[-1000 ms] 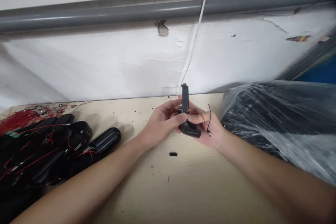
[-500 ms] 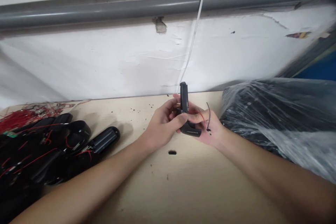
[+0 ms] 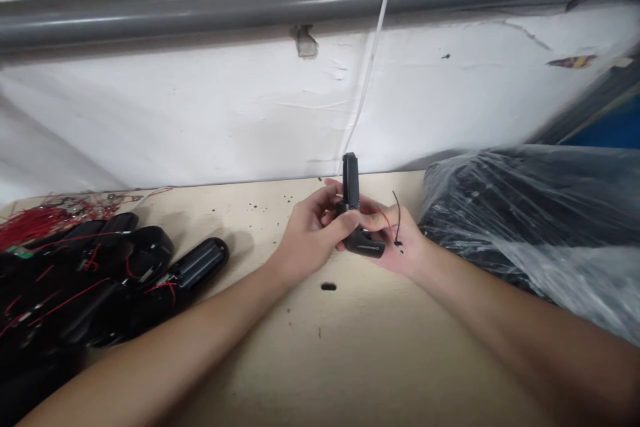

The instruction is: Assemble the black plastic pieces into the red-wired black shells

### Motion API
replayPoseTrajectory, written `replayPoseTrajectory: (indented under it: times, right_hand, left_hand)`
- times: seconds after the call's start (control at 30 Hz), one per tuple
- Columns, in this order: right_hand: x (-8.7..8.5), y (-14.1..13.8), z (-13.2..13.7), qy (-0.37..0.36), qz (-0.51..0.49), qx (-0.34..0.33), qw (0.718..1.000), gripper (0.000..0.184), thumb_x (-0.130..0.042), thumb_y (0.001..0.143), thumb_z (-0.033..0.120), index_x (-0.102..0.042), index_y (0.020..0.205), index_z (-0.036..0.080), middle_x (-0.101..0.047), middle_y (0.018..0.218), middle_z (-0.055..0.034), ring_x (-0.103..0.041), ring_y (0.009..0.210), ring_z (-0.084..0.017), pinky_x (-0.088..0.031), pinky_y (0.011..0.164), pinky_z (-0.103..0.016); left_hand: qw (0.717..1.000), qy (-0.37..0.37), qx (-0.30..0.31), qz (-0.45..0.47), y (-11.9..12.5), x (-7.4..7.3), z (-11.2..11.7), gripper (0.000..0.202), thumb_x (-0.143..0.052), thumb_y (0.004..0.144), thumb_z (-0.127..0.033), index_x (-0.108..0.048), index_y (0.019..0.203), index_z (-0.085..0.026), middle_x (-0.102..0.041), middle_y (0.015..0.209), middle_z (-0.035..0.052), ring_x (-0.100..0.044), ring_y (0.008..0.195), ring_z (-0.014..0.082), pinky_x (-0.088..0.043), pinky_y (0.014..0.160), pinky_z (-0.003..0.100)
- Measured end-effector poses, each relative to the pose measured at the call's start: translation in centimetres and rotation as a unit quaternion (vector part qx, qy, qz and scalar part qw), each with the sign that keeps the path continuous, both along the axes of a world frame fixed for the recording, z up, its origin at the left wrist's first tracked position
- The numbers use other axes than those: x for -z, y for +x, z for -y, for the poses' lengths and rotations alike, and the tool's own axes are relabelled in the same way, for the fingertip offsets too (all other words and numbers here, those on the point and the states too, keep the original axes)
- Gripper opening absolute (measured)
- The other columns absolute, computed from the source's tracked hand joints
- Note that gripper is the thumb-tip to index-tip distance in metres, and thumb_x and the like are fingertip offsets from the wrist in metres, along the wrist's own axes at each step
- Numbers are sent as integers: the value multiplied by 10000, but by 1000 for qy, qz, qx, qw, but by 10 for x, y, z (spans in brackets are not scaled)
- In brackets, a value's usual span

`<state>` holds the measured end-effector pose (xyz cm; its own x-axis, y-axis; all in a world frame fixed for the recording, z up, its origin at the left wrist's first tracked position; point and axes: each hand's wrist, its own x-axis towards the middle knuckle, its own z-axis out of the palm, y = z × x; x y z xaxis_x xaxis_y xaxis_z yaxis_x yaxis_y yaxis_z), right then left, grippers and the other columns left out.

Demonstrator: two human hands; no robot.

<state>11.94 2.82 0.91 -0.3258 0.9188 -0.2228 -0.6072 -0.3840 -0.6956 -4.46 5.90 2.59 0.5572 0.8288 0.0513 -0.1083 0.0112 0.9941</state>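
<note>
Nothing can be read clearly. A small line of light print runs along the curved lower end of the black plastic part (image 3: 365, 248) near the frame's centre, but it is too small to make out. At upper right, a torn coloured sticker (image 3: 573, 61) on the white wall (image 3: 200, 120) shows no legible writing.

Passage over tabletop (image 3: 320, 340) — black battery holders (image 3: 197, 265) block left, plastic-wrapped bundle (image 3: 520, 227) right.
</note>
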Motion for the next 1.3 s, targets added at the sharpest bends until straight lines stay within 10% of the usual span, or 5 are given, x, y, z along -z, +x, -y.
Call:
replayPoseTrajectory:
  times: [0.33, 0.67, 0.83, 1.03, 1.3]
  right_hand:
    - [3, -3, -2, 15, -8, 5, 1000, 826, -958, 640, 288, -664, 1412, 291, -750, 1189, -45, -706, 895, -152, -612, 736, -303]
    - [3, -11, -6, 1, -75, 120, 990, 632, -865, 638, 326, -640, 1221, 232, -705, 1335, -59, -733, 1116, -252, -675, 995, -479]
    - [2, -18, -1, 91, -16, 162, 982, 602, -806, 839, 491, -591, 1361, 284, -672, 1386, -84, -693, 1233, -263, -646, 1057, -548]
    - [10, -20, 2, 216, 161, 260, 927, 890, -920, 797, 347, -395, 1514, 373, -663, 1355, -27, -662, 1376, -194, -468, 1351, -517]
    - [7, -23, -2, 244, 277, 300, 880, 879, -857, 823, 381, -326, 1517, 293, -680, 1284, -53, -710, 1229, -166, -593, 1212, -409]
  left_hand:
    - [999, -27, -27, 26, 1, 8, -5, 527, -825, 823, -534, -744, 1181, -156, -714, 870, 31, -555, 570, 59, -459, 521, 216]
    - [970, -77, -189, 133, -1, 22, -17, 674, -917, 778, -406, -669, 1368, -196, -796, 1178, 71, -763, 1079, 174, -615, 975, 322]
    - [972, -73, -174, 140, 0, 23, -18, 621, -921, 785, -371, -675, 1321, -174, -797, 1216, 91, -762, 1138, 195, -593, 1057, 363]
    - [979, -80, -61, 176, -5, 21, -22, 538, -943, 741, -238, -710, 1225, -203, -774, 1326, 79, -727, 1247, 208, -554, 1142, 375]
    - [971, -135, -82, 181, -5, 19, -23, 738, -1008, 682, -308, -651, 1325, -244, -799, 1228, 53, -740, 1152, 177, -536, 1131, 392]
